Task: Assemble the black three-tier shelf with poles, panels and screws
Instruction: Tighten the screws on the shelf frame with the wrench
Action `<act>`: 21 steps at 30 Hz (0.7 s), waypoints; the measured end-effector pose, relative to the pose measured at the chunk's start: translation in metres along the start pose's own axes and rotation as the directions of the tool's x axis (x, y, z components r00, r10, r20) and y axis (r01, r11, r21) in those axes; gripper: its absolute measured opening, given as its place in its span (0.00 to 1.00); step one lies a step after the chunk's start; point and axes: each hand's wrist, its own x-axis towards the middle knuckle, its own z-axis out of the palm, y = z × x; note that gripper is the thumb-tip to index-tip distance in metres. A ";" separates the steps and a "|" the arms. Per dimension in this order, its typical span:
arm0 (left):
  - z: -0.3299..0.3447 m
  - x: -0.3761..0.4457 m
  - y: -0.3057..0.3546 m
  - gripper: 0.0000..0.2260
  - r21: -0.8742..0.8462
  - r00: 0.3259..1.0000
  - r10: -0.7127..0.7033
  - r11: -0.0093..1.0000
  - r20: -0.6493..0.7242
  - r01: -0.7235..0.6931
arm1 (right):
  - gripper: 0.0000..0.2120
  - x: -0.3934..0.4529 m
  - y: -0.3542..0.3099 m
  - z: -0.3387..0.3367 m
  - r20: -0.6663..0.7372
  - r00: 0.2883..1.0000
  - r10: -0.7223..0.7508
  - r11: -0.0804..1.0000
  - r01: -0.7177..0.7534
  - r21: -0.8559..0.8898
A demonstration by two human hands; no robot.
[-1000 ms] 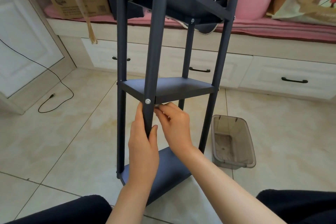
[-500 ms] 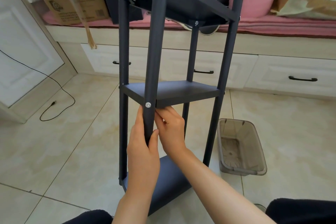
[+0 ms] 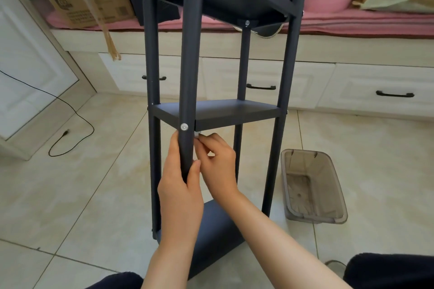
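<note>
The left hand (image 3: 182, 191) grips the stiff, smooth near pole (image 3: 187, 73), the best hold, while the right hand (image 3: 217, 162) pinches a small pale fastener (image 3: 198, 135).

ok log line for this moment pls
left hand grips front pole | right hand pinches small silvery part under middle panel

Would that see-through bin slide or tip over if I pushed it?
The bin would probably slide: it looks like thin plastic, holds nothing visible, and sits on glossy tiles. Tipping seems unlikely, since it is low and wide. Its thin walls might flex when squeezed.
</note>
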 end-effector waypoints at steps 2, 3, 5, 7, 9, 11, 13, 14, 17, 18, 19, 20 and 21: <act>0.000 0.000 -0.003 0.30 0.007 1.000 -0.004 1.000 -0.008 0.004 | 0.07 -0.003 -0.001 -0.007 0.078 0.996 0.039 0.998 -0.036 -0.043; 0.001 0.000 -0.003 0.29 0.006 1.000 -0.008 1.000 -0.008 0.008 | 0.07 -0.004 -0.002 -0.011 0.126 0.990 0.058 0.996 -0.049 -0.072; 0.001 -0.002 -0.004 0.28 0.002 1.000 -0.010 1.000 -0.005 0.010 | 0.07 -0.005 -0.005 -0.019 0.203 0.974 0.100 0.990 -0.077 -0.122; 0.001 -0.004 -0.005 0.28 0.000 1.000 -0.004 1.000 -0.004 0.004 | 0.08 -0.003 -0.011 -0.027 0.250 0.958 0.142 0.983 -0.107 -0.149; 0.000 -0.004 -0.006 0.28 -0.005 1.000 0.000 1.000 -0.005 0.000 | 0.09 -0.001 -0.017 -0.034 0.291 0.942 0.167 0.976 -0.116 -0.183; 0.000 -0.005 -0.007 0.29 -0.016 1.000 0.003 1.000 -0.008 -0.003 | 0.10 0.001 -0.025 -0.040 0.331 0.927 0.177 0.971 -0.109 -0.215; -0.002 -0.006 -0.008 0.29 -0.016 1.000 -0.001 1.000 -0.004 0.001 | 0.10 0.002 -0.032 -0.045 0.360 0.919 0.162 0.966 -0.074 -0.247; -0.002 -0.006 -0.008 0.29 -0.015 1.000 -0.004 1.000 -0.001 0.004 | 0.10 0.002 -0.034 -0.046 0.371 0.916 0.153 0.964 -0.055 -0.260; -0.003 -0.007 -0.008 0.28 -0.022 1.000 -0.009 1.000 0.005 0.009 | 0.10 0.001 -0.039 -0.047 0.376 0.918 0.127 0.959 -0.016 -0.283; -0.002 -0.007 -0.007 0.28 -0.027 1.000 -0.010 1.000 0.008 0.011 | 0.10 0.001 -0.038 -0.047 0.363 0.925 0.114 0.958 -0.005 -0.288; -0.002 -0.008 -0.006 0.28 -0.032 1.000 -0.009 0.999 0.007 0.010 | 0.10 0.000 -0.038 -0.047 0.346 0.933 0.097 0.957 0.008 -0.290; -0.002 -0.008 -0.006 0.28 -0.036 1.000 -0.007 0.999 0.005 0.007 | 0.10 0.000 -0.038 -0.046 0.326 0.942 0.081 0.955 0.020 -0.294; -0.002 -0.008 -0.006 0.29 -0.039 1.000 -0.006 0.999 0.004 0.006 | 0.10 0.000 -0.038 -0.046 0.302 0.951 0.067 0.953 0.029 -0.303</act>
